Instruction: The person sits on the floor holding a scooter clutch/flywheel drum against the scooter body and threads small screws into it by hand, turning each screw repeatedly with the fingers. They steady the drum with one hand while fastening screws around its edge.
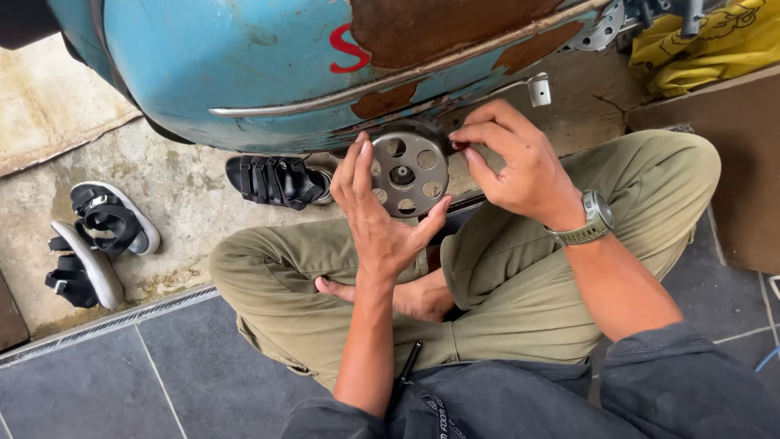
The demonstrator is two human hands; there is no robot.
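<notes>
A round grey metal disc (409, 173) with several holes and a centre hub is held upright in front of me, above my crossed legs. My left hand (375, 218) grips it from the left and below, fingers along its rim and thumb under it. My right hand (510, 162), with a watch on the wrist, pinches at the disc's upper right edge, fingertips closed on something too small to make out. I sit cross-legged in olive trousers, barefoot.
A rusty blue scooter body (284, 65) hangs just beyond the disc, with a chrome trim strip. Black sandals lie on the concrete: one (276, 180) under the scooter, a pair (97, 244) at left. Yellow cloth (707, 41) and brown cardboard (731, 162) are at right. Dark tiles lie under me.
</notes>
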